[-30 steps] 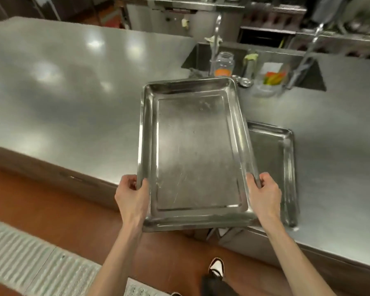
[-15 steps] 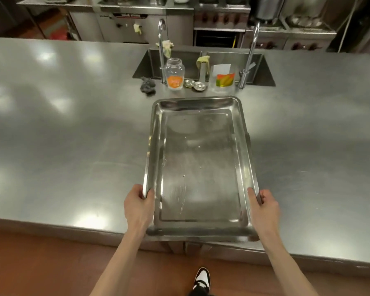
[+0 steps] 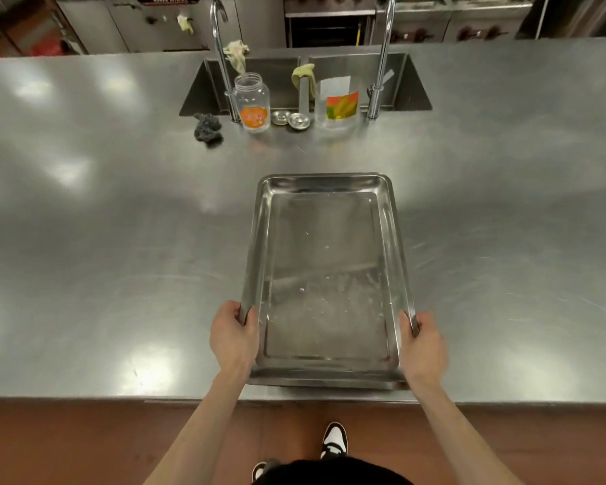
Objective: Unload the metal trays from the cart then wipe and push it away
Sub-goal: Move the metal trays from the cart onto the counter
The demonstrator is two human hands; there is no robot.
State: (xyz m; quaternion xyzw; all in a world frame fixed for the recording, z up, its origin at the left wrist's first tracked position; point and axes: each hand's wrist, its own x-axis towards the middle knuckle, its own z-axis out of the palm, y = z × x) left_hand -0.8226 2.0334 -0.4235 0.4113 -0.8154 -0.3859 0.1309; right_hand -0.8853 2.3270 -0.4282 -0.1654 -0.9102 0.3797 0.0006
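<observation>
I hold a rectangular, shallow, shiny metal tray [image 3: 324, 278] by its two long sides, close to its near end. It lies lengthwise over the stainless steel counter [image 3: 119, 239], its near short end at the counter's near edge and its far end pointing toward the sinks. A second rim shows just under its near end, so it seems to sit on another tray, though I cannot tell for sure. My left hand [image 3: 232, 339] grips the left rim, thumb over the top and fingers curled beneath. My right hand [image 3: 423, 348] grips the right rim the same way.

Along the counter's far edge a double sink [image 3: 404, 85] is sunk in, with two tall curved taps. In front of it stand a clear glass jar with an orange label [image 3: 252, 101], two small round metal dishes [image 3: 291, 119] and a clear pouch with a colourful label [image 3: 338, 101]. A dark scouring pad [image 3: 208, 129] lies left of the jar. Pale cloths hang by the sinks. Below the counter's near edge my black-and-white shoe [image 3: 335, 439] stands on the reddish-brown floor [image 3: 67, 446].
</observation>
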